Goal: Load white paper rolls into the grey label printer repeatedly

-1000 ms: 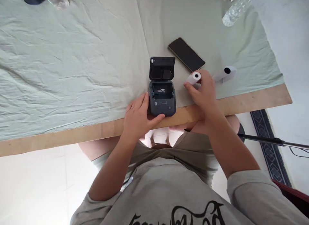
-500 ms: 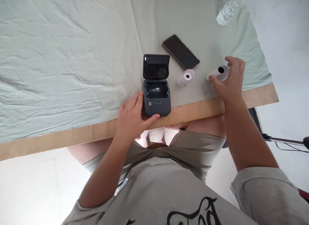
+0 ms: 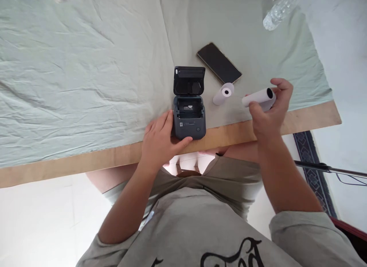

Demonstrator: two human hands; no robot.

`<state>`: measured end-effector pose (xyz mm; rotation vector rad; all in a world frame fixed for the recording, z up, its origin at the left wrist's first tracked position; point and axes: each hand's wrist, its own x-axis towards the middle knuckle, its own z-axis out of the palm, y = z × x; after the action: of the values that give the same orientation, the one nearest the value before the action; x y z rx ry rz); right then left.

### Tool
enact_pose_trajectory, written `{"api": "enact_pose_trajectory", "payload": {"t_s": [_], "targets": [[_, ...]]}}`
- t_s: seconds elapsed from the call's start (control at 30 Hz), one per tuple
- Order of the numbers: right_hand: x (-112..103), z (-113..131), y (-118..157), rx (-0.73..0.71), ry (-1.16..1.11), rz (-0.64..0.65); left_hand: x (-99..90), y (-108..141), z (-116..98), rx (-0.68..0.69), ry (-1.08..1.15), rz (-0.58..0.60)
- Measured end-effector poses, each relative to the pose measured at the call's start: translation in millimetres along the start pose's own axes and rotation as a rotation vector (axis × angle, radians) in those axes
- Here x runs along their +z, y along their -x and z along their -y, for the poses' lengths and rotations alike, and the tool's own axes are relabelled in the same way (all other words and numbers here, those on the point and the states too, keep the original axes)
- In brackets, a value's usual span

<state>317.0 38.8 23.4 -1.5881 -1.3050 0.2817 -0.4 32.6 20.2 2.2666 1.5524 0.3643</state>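
A dark portable thermal printer (image 3: 190, 127) sits at the table's front edge with its lid (image 3: 189, 81) raised and its paper bay showing. My left hand (image 3: 160, 142) braces it, fingers along its left side and thumb across the front edge. In my right hand (image 3: 271, 110) is a white paper roll (image 3: 256, 98), pinched between thumb and fingers, its dark core hole facing up and right. A second paper roll (image 3: 220, 97), with a loose paper end, stands on the cloth between the printer and my right hand.
Behind the rolls lies a smartphone (image 3: 219, 63), screen dark. A clear plastic bottle (image 3: 279, 12) lies at the back right. Pale green cloth (image 3: 114, 68) covers the table up to a bare wooden front edge (image 3: 86, 163). A thin metal rod (image 3: 341, 170) is at the right.
My right hand has closed around the paper roll and lifted and tilted it, bringing it slightly nearer to me. My left hand stays on the printer. The view has shifted slightly.
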Motion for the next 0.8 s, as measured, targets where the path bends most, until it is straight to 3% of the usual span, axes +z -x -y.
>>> {"api": "enact_pose_trajectory", "payload": {"t_s": [0.1,0.27,0.4,0.53,0.8], "targets": [[20,22,25,-0.007,-0.184,0.094,-0.2,0,-1,-0.003,-0.003,-0.007],[43,48,45,0.0,-0.126,0.216,-2.0,0,-2,-0.003,0.007,0.019],[51,64,40,-0.13,-0.007,0.268,-3.3,1,-3,-0.005,0.004,0.032],[62,74,25,-0.264,0.143,0.447,-3.5,1,-4,-0.013,0.017,0.027],[77,90,6,-0.245,0.355,0.622,-4.8,2,-5,0.002,0.015,0.039]]}}
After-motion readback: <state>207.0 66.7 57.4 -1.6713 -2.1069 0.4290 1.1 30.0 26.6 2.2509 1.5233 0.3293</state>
